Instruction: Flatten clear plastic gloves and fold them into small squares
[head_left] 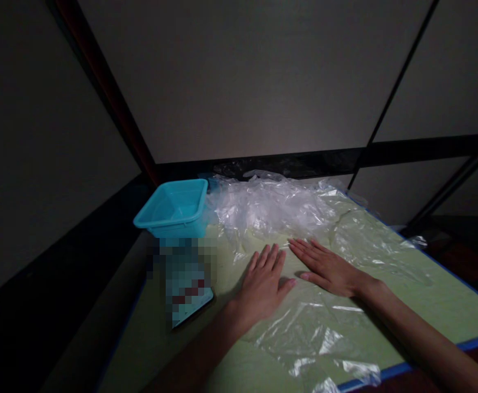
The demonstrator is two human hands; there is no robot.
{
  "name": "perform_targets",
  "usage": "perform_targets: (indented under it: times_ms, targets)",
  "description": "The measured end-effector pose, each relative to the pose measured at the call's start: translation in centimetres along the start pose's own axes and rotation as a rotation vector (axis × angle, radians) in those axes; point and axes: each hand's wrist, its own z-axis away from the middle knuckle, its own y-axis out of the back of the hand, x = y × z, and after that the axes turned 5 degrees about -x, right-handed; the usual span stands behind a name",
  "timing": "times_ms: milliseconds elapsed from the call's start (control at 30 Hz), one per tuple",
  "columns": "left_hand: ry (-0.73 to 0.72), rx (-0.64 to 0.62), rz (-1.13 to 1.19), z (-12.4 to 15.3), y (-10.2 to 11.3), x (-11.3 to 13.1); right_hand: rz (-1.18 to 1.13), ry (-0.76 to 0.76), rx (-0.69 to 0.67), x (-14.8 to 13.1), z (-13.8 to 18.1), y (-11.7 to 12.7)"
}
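Note:
My left hand (263,284) lies flat, palm down, near the middle of the table, its fingers slightly spread. To its right, my right hand (327,267) is also palm down, with fingers stretched toward the left. The two thumbs point at each other with a small gap between them. Clear plastic film (316,335) lies wrinkled between my forearms, reaching the table's front edge. Whether film also runs under my palms I cannot tell. Beyond the fingertips, a crumpled heap of clear plastic (267,204) spreads across the back of the table.
A turquoise plastic basin (173,218) stands at the back left. In front of it lies a device (193,308) with a lit screen, partly blurred out. The table (149,355) has a yellow-green top with blue edging. Panelled doors (255,82) rise behind it.

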Motion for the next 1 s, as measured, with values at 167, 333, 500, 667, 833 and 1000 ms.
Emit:
perform_targets:
  times_ms: [167,333,500,667,833,1000]
  targets:
    - [0.158,0.003,0.066,0.1,0.6,-2.3,-0.01,-0.006,-0.012,-0.1,-0.1,0.1]
    - [0.192,0.037,0.112,0.0,0.7,-3.8,-0.128,-0.018,-0.001,0.1,0.2,0.7]
    - [0.183,0.085,0.158,0.0,0.6,-4.0,-0.275,-0.088,0.112,0.8,0.7,1.3]
    - [0.204,0.141,0.232,-0.4,0.8,-4.1,-0.231,-0.084,0.053,0.9,0.4,1.1]
    - [0.24,0.188,0.324,-1.0,0.9,-4.5,-0.229,-0.11,0.076,0.9,0.2,0.9]
    - [0.256,0.233,0.385,-1.1,0.9,-4.5,-0.2,-0.114,0.091,0.9,0.2,0.7]
